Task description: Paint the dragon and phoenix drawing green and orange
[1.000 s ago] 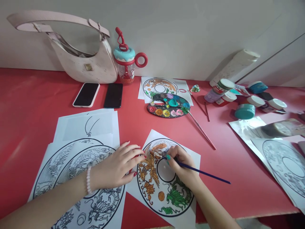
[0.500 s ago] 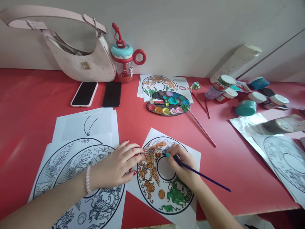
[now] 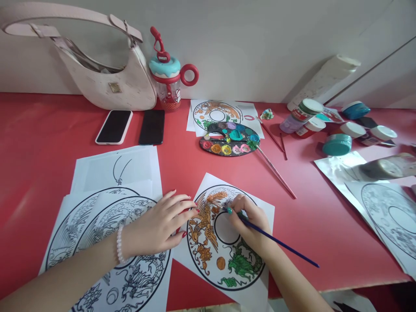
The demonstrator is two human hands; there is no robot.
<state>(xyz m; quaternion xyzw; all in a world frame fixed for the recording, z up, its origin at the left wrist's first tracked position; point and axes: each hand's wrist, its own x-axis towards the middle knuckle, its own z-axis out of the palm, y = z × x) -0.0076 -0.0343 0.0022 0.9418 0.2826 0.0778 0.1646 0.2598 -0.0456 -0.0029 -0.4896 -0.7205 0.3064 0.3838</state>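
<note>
Between the fingers of my right hand is a paintbrush with a dark blue handle. Its tip meets the upper part of a circular drawing, where a phoenix is coloured orange and a dragon green. My left hand, wearing a beaded bracelet, lies flat with fingers spread, fingertips at the drawing's left edge. Beneath that hand and forearm are uncoloured printed sheets with the same round design. A paint palette with several colours sits beyond the drawing, a pink-handled brush leaning on it.
Several paint jars and a white bottle stand at the back right. More printed sheets lie at right. A handbag, a cup and two phones are at the back left of the red table.
The brush's handle end has swung slightly down and right, with small movement at its tip. My left hand stays in place. The whole view has shifted slightly.
</note>
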